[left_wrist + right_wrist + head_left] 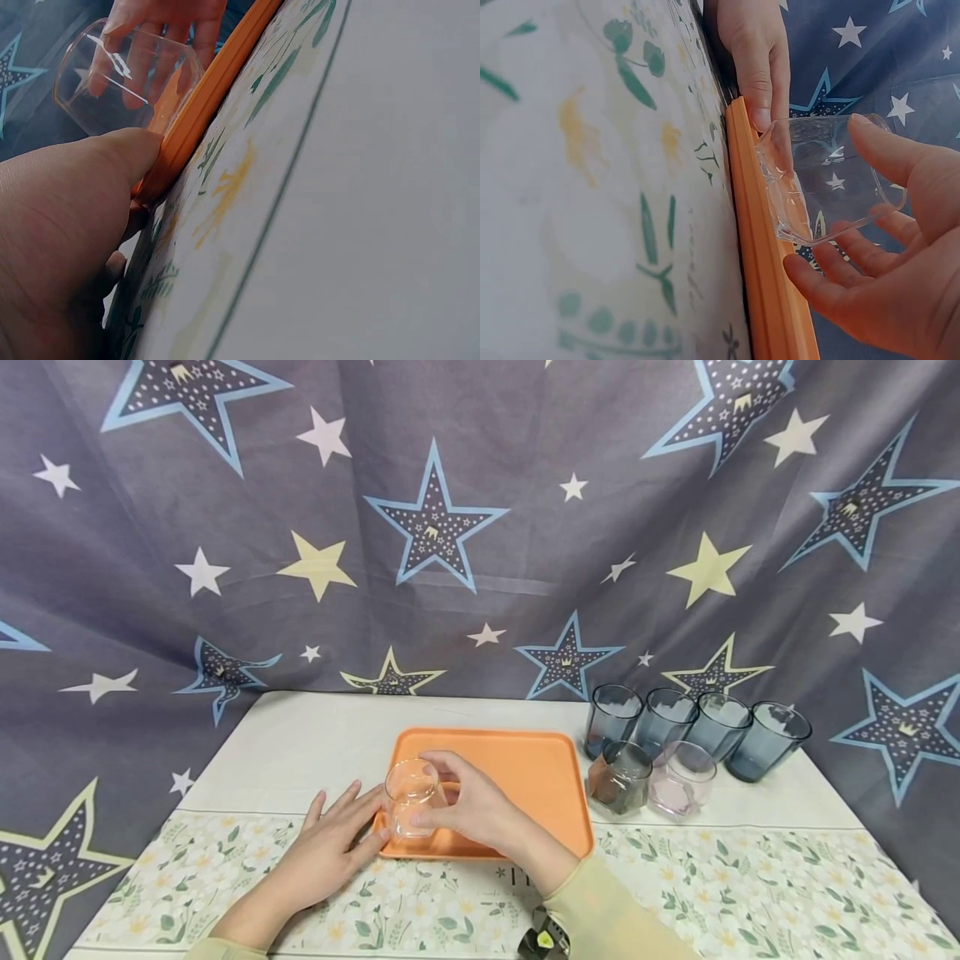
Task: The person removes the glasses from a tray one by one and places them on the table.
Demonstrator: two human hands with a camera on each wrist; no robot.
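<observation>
A clear glass cup [412, 797] stands at the front left corner of an orange tray [517, 777]. My right hand [476, 802] holds the cup from its right side, thumb near the front and fingers behind. In the right wrist view, the thumb and fingers of the right hand [900, 225] lie on opposite sides of the cup [821, 176]. At the tray's left edge, my left hand [330, 852] rests with fingers extended. Its thumb lies against the tray rim close to the cup in the left wrist view, where the left hand [67, 225] hides part of the rim.
Several tall blue glasses [768, 743] stand in a row at the back right. Before them are a short grey glass [619, 785] and a short pinkish glass [678, 785], just right of the tray. A floral cloth [735, 885] covers the table front; a star-patterned curtain [465, 635] hangs behind.
</observation>
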